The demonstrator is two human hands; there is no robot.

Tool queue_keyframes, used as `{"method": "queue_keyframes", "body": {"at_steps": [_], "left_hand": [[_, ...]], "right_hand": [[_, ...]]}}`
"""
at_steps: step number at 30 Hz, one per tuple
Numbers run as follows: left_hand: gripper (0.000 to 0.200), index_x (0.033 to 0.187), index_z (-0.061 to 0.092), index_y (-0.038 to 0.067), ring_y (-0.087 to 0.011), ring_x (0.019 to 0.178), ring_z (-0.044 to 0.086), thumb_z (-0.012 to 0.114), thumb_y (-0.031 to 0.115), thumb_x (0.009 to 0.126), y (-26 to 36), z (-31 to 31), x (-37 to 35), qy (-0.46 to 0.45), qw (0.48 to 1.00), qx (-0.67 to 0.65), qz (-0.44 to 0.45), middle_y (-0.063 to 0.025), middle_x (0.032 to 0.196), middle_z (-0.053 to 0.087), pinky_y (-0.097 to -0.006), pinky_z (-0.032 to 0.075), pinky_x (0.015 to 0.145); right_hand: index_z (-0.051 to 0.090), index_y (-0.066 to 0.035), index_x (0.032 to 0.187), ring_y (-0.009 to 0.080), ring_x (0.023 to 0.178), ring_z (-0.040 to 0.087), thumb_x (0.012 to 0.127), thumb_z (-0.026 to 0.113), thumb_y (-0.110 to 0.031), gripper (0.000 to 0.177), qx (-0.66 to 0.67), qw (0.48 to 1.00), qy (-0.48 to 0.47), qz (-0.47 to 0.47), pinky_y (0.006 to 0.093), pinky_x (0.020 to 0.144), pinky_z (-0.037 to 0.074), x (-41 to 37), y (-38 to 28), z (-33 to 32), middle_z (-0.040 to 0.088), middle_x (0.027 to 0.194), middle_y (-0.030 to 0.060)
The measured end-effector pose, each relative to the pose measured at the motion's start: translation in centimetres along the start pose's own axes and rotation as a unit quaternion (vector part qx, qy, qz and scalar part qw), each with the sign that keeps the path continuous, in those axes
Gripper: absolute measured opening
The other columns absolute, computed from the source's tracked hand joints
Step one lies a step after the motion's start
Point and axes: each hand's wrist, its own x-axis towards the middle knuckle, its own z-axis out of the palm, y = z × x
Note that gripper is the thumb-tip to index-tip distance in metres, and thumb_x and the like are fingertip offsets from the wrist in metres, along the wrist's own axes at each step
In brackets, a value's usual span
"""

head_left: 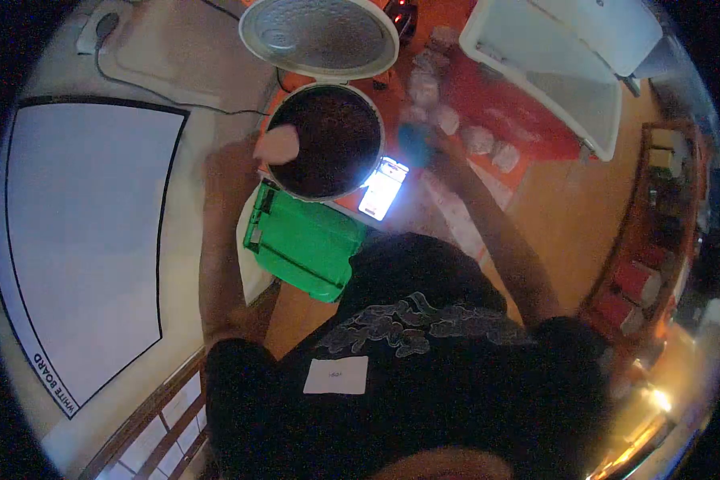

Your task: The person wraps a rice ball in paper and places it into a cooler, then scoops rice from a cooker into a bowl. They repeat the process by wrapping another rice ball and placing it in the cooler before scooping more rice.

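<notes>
My left hand [242, 158] is at the left rim of a round pot [374, 170] with a dark interior. A pale, rounded lump [279, 146], blurred at its edges, is at my left fingers and overlaps the pot's opening. My right hand [442, 152], smeared by motion, is just right of the pot and holds a blurred teal thing [414, 144]. Its exact kind I cannot tell. The pot's domed lid [320, 36] stands raised behind it. Several whitish lumps [478, 140] lie beyond my right hand on a red surface [536, 108] dusted with white powder.
A lit phone [382, 190] lies by the pot's right rim. Close to my body is a green plastic bin or lid [306, 240]. A white tub [548, 76] stands at the back right. A cable [176, 102] runs to the pot; a whiteboard [88, 240] is at left.
</notes>
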Motion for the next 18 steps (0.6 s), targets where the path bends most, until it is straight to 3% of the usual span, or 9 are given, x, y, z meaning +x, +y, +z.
{"method": "queue_keyframes", "body": {"at_steps": [1, 2, 4, 5, 7, 10, 11, 14, 18], "left_hand": [[0.017, 0.101, 0.065, 0.012, -0.0348, 0.08, 0.067, 0.056, 0.02, 0.088, 0.2, 0.0, 0.9, 0.038, 0.998, 0.009, 0.049, -0.0157, 0.089, 0.068, -0.0477, 0.052, 0.068], [0.017, 0.101, 0.065, 0.012, -0.0348, 0.08, 0.067, 0.056, 0.02, 0.088, 0.3, 0.5, 2.4, 0.038, 0.998, 0.009, 0.05, -0.0157, 0.089, 0.068, -0.0477, 0.052, 0.068], [0.015, 0.095, 0.064, 0.008, -0.0338, 0.073, 0.068, 0.055, 0.017, 0.088, 0.6, 2.1, 5.3, 0.035, 0.997, 0.038, 0.057, -0.0168, 0.087, 0.067, -0.0464, 0.052, 0.064], [0.015, 0.095, 0.064, 0.008, -0.0338, 0.073, 0.068, 0.055, 0.017, 0.088, 1.1, 2.9, 6.2, 0.035, 0.997, 0.039, 0.061, -0.0168, 0.087, 0.067, -0.0464, 0.052, 0.064], [0.014, 0.091, 0.065, 0.005, -0.0313, 0.068, 0.068, 0.054, 0.013, 0.087, 2.4, 4.6, 7.3, 0.086, 0.979, 0.09, 0.16, -0.0172, 0.081, 0.066, -0.044, 0.052, 0.057], [0.013, 0.083, 0.065, 0.003, -0.0284, 0.068, 0.069, 0.055, 0.012, 0.085, 4.8, 10.1, 5.7, 0.093, 0.981, 0.041, 0.163, -0.0167, 0.076, 0.066, -0.0402, 0.054, 0.055], [0.013, 0.083, 0.065, 0.003, -0.0284, 0.068, 0.069, 0.055, 0.012, 0.085, 5.0, 10.3, 5.8, 0.094, 0.98, 0.044, 0.167, -0.0167, 0.076, 0.066, -0.0402, 0.054, 0.055], [0.012, 0.081, 0.064, 0.002, -0.0279, 0.067, 0.069, 0.057, 0.012, 0.083, 5.7, 10.1, 4.2, 0.066, 0.979, 0.049, 0.189, -0.017, 0.075, 0.066, -0.0394, 0.056, 0.057], [0.016, 0.085, 0.065, 0.002, -0.0281, 0.07, 0.07, 0.053, 0.013, 0.085, 5.3, 10.0, 3.0, -0.002, 0.986, 0.016, 0.167, -0.0175, 0.076, 0.067, -0.0401, 0.057, 0.059]], "right_hand": [[0.048, -0.007, 0.129, 0.0232, 0.101, 0.061, 0.086, 0.066, -0.02, 0.048, 0.072, 0.99, -0.117, 0.032, 0.0369, 0.086, 0.052, -1.1, 1.1, -1.1, 0.06, 0.115, 0.0091], [0.048, -0.007, 0.129, 0.0232, 0.101, 0.061, 0.086, 0.066, -0.02, 0.048, 0.072, 0.99, -0.117, 0.032, 0.0369, 0.086, 0.052, -2.1, 1.7, -1.2, 0.06, 0.115, 0.0091], [0.044, -0.006, 0.133, 0.0226, 0.107, 0.058, 0.084, 0.067, -0.019, 0.055, -0.113, 0.987, -0.099, 0.055, 0.0361, 0.087, 0.051, -4.3, 2.5, -0.8, 0.058, 0.12, 0.0086], [0.044, -0.006, 0.133, 0.0226, 0.107, 0.058, 0.084, 0.067, -0.019, 0.055, -0.111, 0.988, -0.096, 0.053, 0.0361, 0.087, 0.051, -5.2, 2.8, -0.5, 0.058, 0.12, 0.0086], [0.044, -0.008, 0.134, 0.0241, 0.113, 0.054, 0.082, 0.067, -0.016, 0.057, -0.153, 0.971, -0.161, 0.088, 0.037, 0.094, 0.048, -6.8, 2.7, 0.6, 0.054, 0.126, 0.0097], [0.045, -0.011, 0.133, 0.0262, 0.117, 0.051, 0.08, 0.068, -0.016, 0.058, -0.226, 0.959, -0.158, 0.068, 0.0372, 0.099, 0.043, -8.5, 3.0, 3.3, 0.051, 0.13, 0.0111], [0.045, -0.013, 0.133, 0.0267, 0.118, 0.05, 0.079, 0.068, -0.014, 0.059, -0.171, 0.963, -0.173, 0.12, 0.0361, 0.102, 0.04, -8.1, 4.0, 3.3, 0.047, 0.134, 0.0113], [0.046, -0.012, 0.132, 0.0269, 0.12, 0.048, 0.077, 0.069, -0.013, 0.061, -0.229, 0.958, -0.165, 0.047, 0.0355, 0.102, 0.039, -7.6, 4.7, 4.0, 0.047, 0.134, 0.0111], [0.04, -0.009, 0.14, 0.0268, 0.127, 0.043, 0.074, 0.072, -0.014, 0.073, -0.246, 0.961, -0.112, 0.059, 0.0384, 0.108, 0.034, -6.9, 5.0, 4.2, 0.045, 0.139, 0.0112]]}}
